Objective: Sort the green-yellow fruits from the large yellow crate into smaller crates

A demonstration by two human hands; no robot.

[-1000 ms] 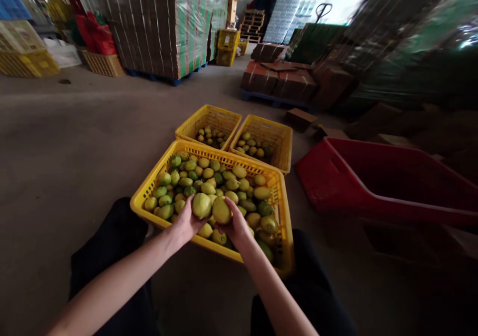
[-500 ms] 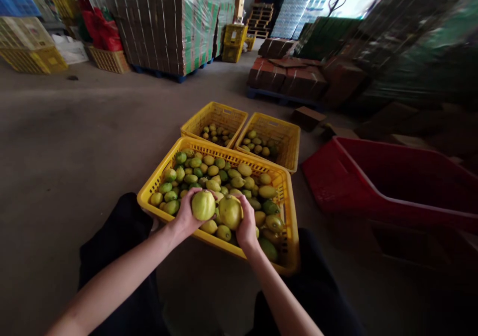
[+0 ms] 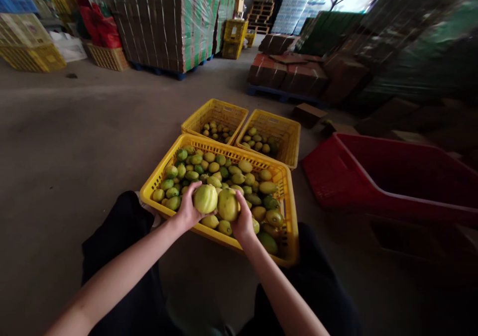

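My left hand is closed around a large yellow-green lemon with ridged skin. Another large lemon, smooth and marked with small dark spots, sits in my right hand, whose fingers curl round its far side. Both fruits are side by side, nearly touching, above the near part of a yellow plastic crate. Many green and yellow lemons fill that crate, among them a dark green one in the near right corner. The crate rests between my knees.
Behind the near crate stand two more yellow crates, a left one and a right one, each with some lemons. A red bin is to the right. Wrapped carton stacks and flat cardboard bundles stand farther back.
The two lemons have come closer together, and the right one has turned in my hand so its stem end no longer faces up. My view has tilted slightly.
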